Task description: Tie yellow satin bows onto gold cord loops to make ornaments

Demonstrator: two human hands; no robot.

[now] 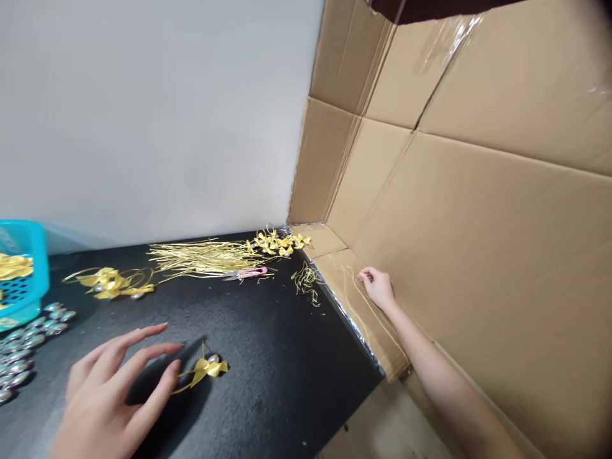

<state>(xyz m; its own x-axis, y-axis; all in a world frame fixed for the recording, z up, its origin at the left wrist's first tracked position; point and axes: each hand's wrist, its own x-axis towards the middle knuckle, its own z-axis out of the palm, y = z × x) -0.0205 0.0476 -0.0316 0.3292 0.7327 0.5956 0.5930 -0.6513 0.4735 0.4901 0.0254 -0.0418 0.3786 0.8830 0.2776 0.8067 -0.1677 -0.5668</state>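
At the far left of my black work mat (268, 363), a turquoise basket (23, 268) holds gold ribbon, and a spill of small silver beads (23, 347) lies loose just below it, free to roll if the mat is nudged. My left hand (115, 395) hovers low over the mat with fingers spread and slack, gripping nothing, its fingertips just touching the trailing thread of a finished gold ribbon bow (205, 368) with a silver bead at its knot; a careless sweep of that hand could, I judge, drag the bow by its thread and pull the knot loose. Behind it sit a pile of gold bows (112, 282), a sheaf of cut gold threads (205, 255) and pink thread snips (246, 274), blades toward my side, which a blind reach could catch. More bows (282, 243) crowd the back corner, and thread scraps (306, 280) rest at the mat's right edge, near enough to slip off. My right hand (377, 288) rests on the flap of the big cardboard box (478, 223), fingers curled loosely at the ends of a few long gold strands (366, 312); I cannot tell whether it pinches them. Those strands lie unsecured on the sloping flap and could slide to the floor or tangle.
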